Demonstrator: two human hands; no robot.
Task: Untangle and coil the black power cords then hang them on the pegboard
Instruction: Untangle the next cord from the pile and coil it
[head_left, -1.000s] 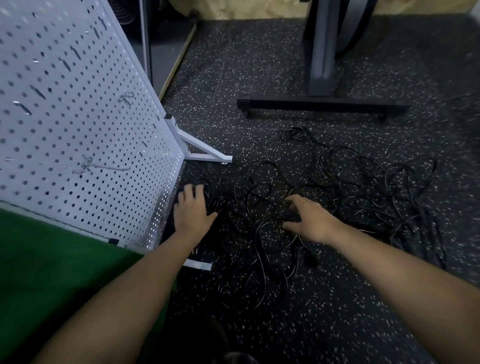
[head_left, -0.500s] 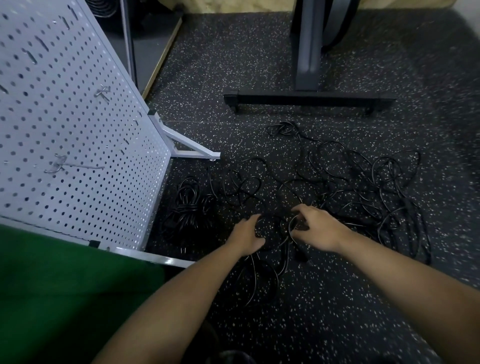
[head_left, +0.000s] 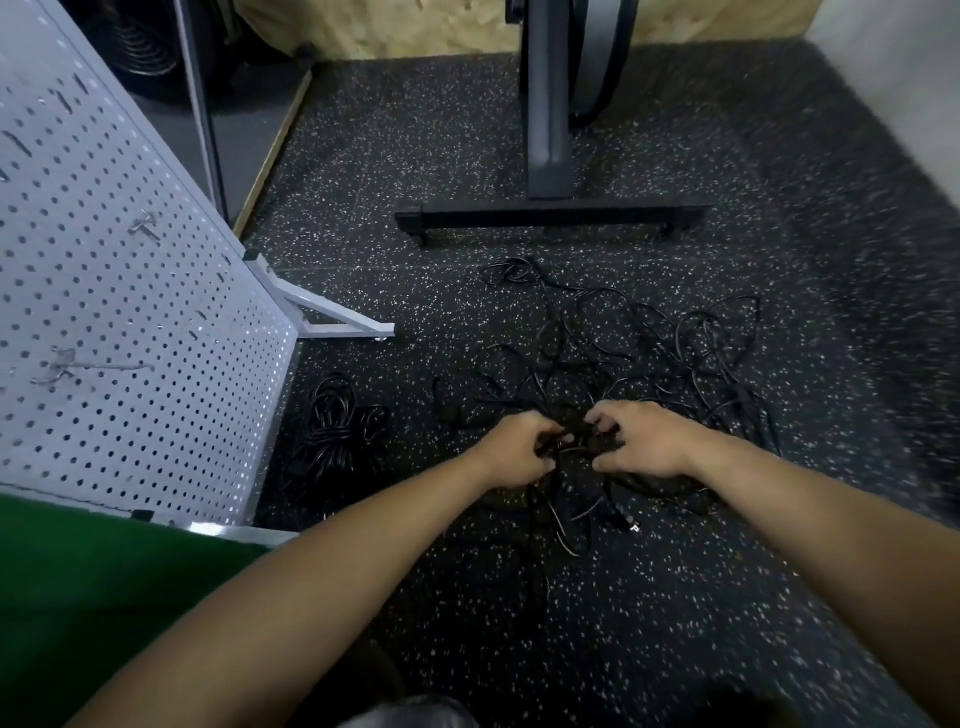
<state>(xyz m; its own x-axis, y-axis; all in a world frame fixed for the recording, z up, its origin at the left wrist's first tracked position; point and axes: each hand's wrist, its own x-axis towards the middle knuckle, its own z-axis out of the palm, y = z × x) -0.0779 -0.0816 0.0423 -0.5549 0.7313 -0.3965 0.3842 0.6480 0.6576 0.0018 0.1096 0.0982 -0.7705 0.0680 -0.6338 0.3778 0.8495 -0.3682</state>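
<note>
Floor: you are looking down on a black rubber floor flecked with white, and everything here lies or stands on it.
Cords: the tangle of thin black power cords sprawls over the middle of the floor, in loose loops that cross one another. Its near edge is under your hands.
Left hand: your left hand has its fingers curled round a few strands at the near side of the tangle.
Right hand: your right hand, just beside the left, pinches strands with bent fingers.
Loose ends: several strands trail toward you below your hands, one ending in a small plug.
Bundle: a coiled bundle of black cord lies apart, left of the tangle, near the foot of the board.
Pegboard: the white perforated metal pegboard stands tilted at left on a white angled foot, with bare metal hooks on its face.
Stand: a dark grey upright stand on a black crossbar is beyond the tangle.
Cloth: green cloth fills the lower left corner.
</note>
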